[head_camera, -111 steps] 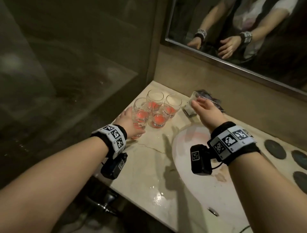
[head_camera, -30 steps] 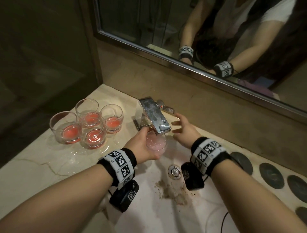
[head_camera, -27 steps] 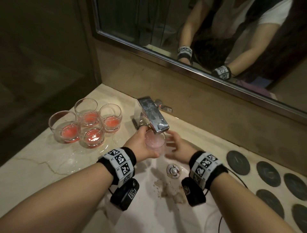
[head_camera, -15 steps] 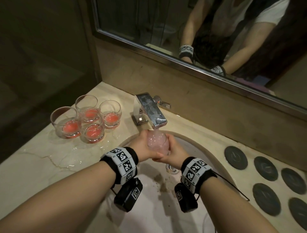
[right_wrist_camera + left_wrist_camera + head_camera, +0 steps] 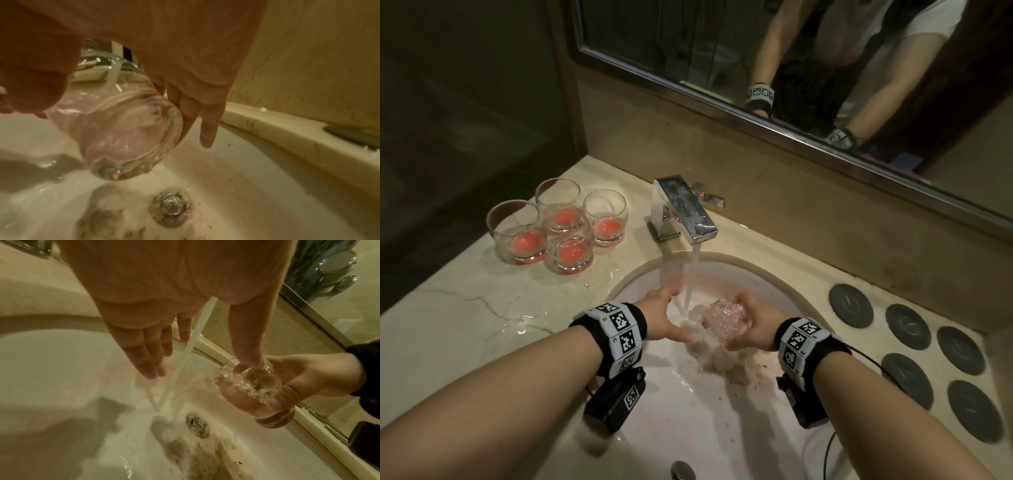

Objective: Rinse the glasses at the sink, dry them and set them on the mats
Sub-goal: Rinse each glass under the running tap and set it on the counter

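Rinsing stage, first glass. The right hand (image 5: 751,323) grips a round clear glass (image 5: 726,320), tilted in the basin beside the tap (image 5: 683,212) stream; the left hand (image 5: 661,317) fingers (image 5: 148,360) lie straight, its thumb on the rim. Left of the tap, four glasses (image 5: 558,228) with red residue await on the marbled bench (image 5: 465,308); the dark round mats (image 5: 935,370) lie bare.

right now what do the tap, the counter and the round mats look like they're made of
Tap: polished metal, probably chrome-plated; it mirrors the light, though water spots dull the top.
Counter: cream marble or a marble-look stone, glossy, with thin dark veins and a wet sheen.
Round mats: dark grey and matte with no glare, perhaps rubber, silicone or slate; the pictures do not settle which.
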Demonstrator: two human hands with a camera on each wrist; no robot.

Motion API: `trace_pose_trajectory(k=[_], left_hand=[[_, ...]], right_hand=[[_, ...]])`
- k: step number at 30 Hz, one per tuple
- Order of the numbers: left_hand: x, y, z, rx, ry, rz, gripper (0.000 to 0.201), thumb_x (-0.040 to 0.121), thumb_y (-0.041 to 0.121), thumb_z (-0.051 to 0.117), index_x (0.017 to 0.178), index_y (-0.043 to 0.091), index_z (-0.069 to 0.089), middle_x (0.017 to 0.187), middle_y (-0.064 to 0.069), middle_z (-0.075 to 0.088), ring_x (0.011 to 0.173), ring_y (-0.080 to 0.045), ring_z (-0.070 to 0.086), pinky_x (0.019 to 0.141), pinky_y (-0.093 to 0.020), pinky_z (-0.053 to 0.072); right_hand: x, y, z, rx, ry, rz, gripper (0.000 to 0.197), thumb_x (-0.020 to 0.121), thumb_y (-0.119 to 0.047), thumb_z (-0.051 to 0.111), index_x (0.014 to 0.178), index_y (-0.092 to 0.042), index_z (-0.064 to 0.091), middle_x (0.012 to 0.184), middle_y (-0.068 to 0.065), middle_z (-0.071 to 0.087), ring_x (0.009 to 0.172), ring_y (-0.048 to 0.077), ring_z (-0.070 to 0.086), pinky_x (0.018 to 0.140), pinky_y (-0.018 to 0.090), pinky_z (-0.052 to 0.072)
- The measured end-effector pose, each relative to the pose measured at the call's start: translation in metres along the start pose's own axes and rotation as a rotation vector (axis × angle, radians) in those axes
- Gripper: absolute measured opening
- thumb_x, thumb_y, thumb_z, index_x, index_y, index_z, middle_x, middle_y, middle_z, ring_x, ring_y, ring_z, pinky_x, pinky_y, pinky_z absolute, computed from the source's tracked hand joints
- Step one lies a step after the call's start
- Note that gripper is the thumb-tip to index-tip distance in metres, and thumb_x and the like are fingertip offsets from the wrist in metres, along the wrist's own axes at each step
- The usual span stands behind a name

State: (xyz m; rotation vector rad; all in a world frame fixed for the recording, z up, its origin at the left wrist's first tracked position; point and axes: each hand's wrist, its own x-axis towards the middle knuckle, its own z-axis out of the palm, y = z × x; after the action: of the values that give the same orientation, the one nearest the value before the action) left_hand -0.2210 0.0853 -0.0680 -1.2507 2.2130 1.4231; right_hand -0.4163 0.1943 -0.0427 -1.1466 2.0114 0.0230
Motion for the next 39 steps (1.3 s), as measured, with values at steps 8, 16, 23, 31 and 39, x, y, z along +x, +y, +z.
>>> trace_pose_trajectory(k=[8,16,23,31,39], left_hand=[[-0.008,0.013,0.002,0.029,-0.010,0.008,0.090,0.074,0.038,0.076,0.145,0.020,0.023,0.145,-0.004,0.036,0.124,-0.022,0.047,0.101,-0.036,0.043],[-0.017,0.020,-0.004,0.067,0.014,0.010,0.079,0.080,0.036,0.072,0.143,0.015,0.030,0.141,-0.003,0.043,0.122,-0.020,0.049,0.099,-0.029,0.041],[-0.022,0.015,-0.018,0.043,0.069,0.016,0.073,0.083,0.033,0.069,0.142,0.014,0.031,0.139,-0.002,0.044,0.119,-0.019,0.051,0.094,-0.025,0.041],[-0.021,-0.001,-0.028,0.002,0.096,0.001,0.070,0.083,0.032,0.069,0.141,0.016,0.033,0.135,0.000,0.046,0.112,-0.018,0.054,0.089,-0.025,0.045],[-0.015,-0.007,-0.034,-0.022,0.082,0.004,0.072,0.080,0.034,0.071,0.140,0.018,0.034,0.133,0.002,0.046,0.112,-0.016,0.055,0.094,-0.029,0.046]], right_hand=[[-0.019,-0.010,-0.024,-0.460,-0.003,0.033,0.091,0.063,-0.056,0.077,0.137,-0.021,0.039,0.128,0.000,0.056,0.110,0.024,0.058,0.091,0.036,0.049],[-0.042,-0.023,-0.051,-0.569,-0.029,0.157,0.077,0.068,-0.062,0.072,0.125,-0.014,0.053,0.118,0.002,0.063,0.101,0.020,0.060,0.086,0.034,0.050],[-0.025,-0.010,-0.018,0.053,0.131,-0.034,0.088,0.067,-0.030,0.084,0.138,-0.018,0.032,0.117,-0.006,0.052,0.101,0.012,0.053,0.085,0.024,0.045],[0.027,-0.015,0.020,0.292,0.213,-0.048,0.095,0.068,-0.022,0.084,0.142,-0.019,0.025,0.131,-0.001,0.048,0.116,0.018,0.050,0.097,0.039,0.049],[0.047,-0.024,0.019,0.305,0.234,-0.062,0.094,0.070,-0.022,0.083,0.142,-0.019,0.023,0.137,-0.001,0.047,0.124,0.019,0.047,0.103,0.040,0.044]])
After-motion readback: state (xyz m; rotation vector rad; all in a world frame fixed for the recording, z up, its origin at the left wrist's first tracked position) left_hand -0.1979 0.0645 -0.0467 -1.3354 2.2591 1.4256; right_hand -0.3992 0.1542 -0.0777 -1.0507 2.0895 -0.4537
